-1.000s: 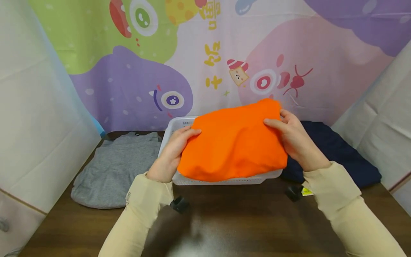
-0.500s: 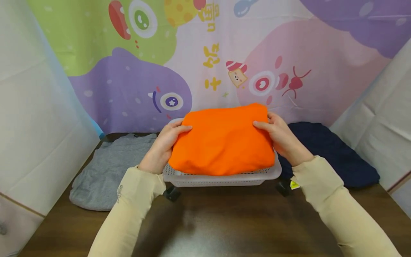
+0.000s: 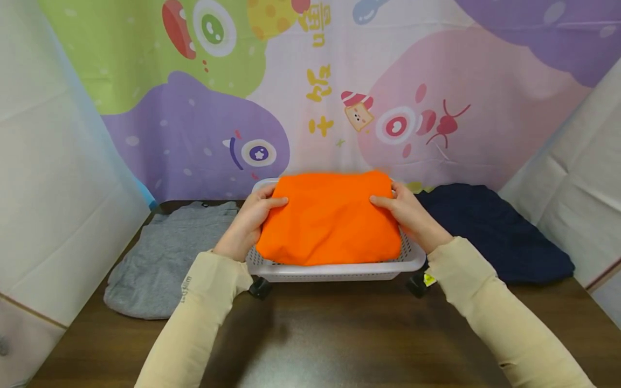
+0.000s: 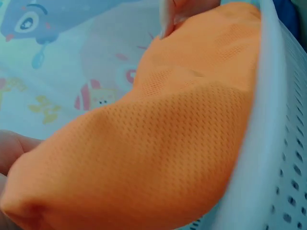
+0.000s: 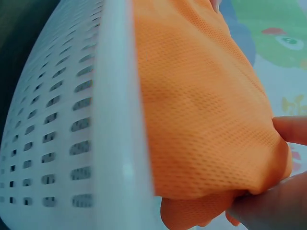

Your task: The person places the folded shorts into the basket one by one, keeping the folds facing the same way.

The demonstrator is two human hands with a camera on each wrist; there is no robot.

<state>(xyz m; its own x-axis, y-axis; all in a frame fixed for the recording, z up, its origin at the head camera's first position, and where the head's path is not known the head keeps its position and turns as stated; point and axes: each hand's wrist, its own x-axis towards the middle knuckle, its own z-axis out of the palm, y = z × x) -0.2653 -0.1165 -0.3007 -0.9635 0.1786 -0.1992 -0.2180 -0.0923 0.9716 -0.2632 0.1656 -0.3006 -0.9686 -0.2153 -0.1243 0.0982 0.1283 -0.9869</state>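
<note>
Wood-grain table (image 3: 335,334) nearest me. Towards its far edge, midway between the left and right edges, sits a white perforated plastic basket (image 3: 335,271). My left hand (image 3: 248,221) and right hand (image 3: 414,213) each pinch one side of a folded orange mesh garment (image 3: 330,221), thumbs on the near face. I have it tilted over the basket, lower edge just inside the near rim; whether it touches the basket floor I cannot tell. Handling, my judgement: light, limp, not fragile, little slip in the mesh. Layers could sag mid-span, so I favour both upper sides, all layers pinched together. Grey garment (image 3: 167,264) lies by the table's far left corner, navy garment (image 3: 495,231) by the far right. Behind: cartoon-printed curtain (image 3: 199,134).
</note>
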